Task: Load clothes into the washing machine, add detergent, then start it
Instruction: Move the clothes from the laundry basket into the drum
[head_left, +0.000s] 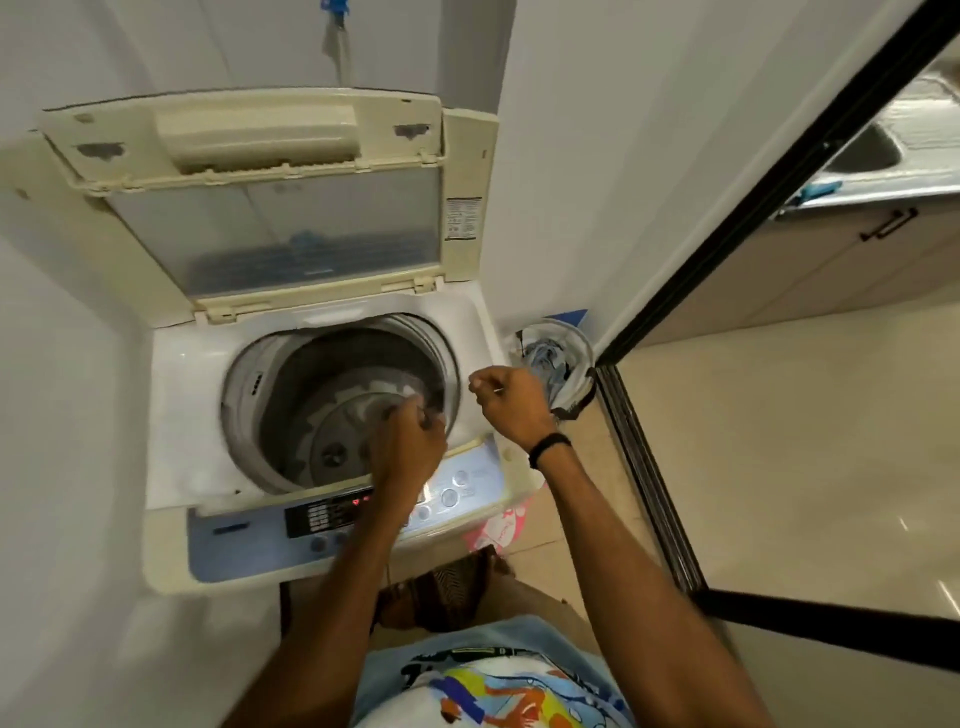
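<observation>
A cream top-loading washing machine (171, 415) stands with its lid (270, 208) raised. Its drum (332, 405) shows the bare pulsator at the bottom. My left hand (410, 447) hovers over the drum's front right rim, fingers curled down; a blurred grey smear sits at its fingertips and I cannot tell what it is. My right hand (511, 405) is a closed fist above the machine's right edge. Just beyond that fist, a white laundry basket (582, 338) on the floor holds blue and white clothes (545, 364).
The control panel (337, 512) along the front shows a red lit display. White walls close in on the left and behind. A black sliding-door frame (649, 467) runs along the right, a pink cloth (498, 525) lies by the machine, and a kitchen sink (862, 150) is far right.
</observation>
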